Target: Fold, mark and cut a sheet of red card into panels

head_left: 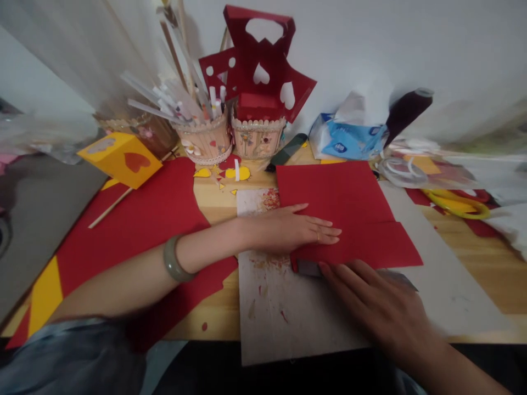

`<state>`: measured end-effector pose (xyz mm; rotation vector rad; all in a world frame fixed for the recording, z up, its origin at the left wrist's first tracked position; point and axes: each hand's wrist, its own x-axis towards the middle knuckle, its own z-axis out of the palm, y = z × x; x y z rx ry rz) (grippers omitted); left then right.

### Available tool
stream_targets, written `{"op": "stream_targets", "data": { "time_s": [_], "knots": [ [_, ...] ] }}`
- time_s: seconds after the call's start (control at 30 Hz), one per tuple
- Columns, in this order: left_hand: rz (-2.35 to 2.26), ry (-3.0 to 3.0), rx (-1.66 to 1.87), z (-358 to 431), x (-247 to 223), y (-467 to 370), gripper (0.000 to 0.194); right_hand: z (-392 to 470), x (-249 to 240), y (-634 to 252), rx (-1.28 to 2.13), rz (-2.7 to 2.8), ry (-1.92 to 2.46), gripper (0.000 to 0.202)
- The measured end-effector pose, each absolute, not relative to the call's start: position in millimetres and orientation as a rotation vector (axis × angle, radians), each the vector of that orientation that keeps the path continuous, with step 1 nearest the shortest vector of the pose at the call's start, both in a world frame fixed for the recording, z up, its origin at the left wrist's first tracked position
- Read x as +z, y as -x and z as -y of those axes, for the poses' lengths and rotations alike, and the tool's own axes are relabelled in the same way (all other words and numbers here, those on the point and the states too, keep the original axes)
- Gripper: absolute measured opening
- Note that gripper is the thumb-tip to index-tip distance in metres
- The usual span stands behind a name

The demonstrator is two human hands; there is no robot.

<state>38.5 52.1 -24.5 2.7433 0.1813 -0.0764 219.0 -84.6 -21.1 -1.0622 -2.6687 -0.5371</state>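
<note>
My left hand [294, 229] lies flat with its fingers spread on a red sheet of paper [337, 192], near the sheet's left side. Below the sheet's front edge, my right hand [374, 299] has its fingers pressed on a flat grey strip [308, 267], which looks like a ruler or blade; part of it is hidden under the fingers. A slit runs in from the red sheet's right edge. Both the sheet and the strip rest on a pale, stained board [267, 312].
Larger red paper [164, 203] spreads at left under a yellow box on a stick [123, 159]. Behind stand a pen basket [203, 140], another basket [259, 137] with red cut-outs and a tissue pack [349, 137]. Yellow scissors handles [457, 206] lie at right.
</note>
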Motion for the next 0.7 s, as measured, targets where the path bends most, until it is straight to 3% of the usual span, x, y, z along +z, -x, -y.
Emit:
{"op": "stream_targets", "data": {
  "time_s": [0.23,0.4,0.6,0.7],
  "knots": [
    [-0.138,-2.755,-0.043,-51,-27,-38,0.061,91,-12,-210,-0.752,2.726,0.86,0.037],
    [-0.129,-2.756,-0.014,-52,-29,-37,0.062,93,-11,-215,-0.655,2.767,0.816,0.034],
    [-0.119,-2.811,0.041,-52,-32,-36,0.055,91,-11,-244,-0.457,2.651,0.963,0.031],
    [-0.122,-2.956,0.166,-49,-35,-33,0.05,89,-3,-280,-0.601,2.527,1.274,0.03]
  ]
}}
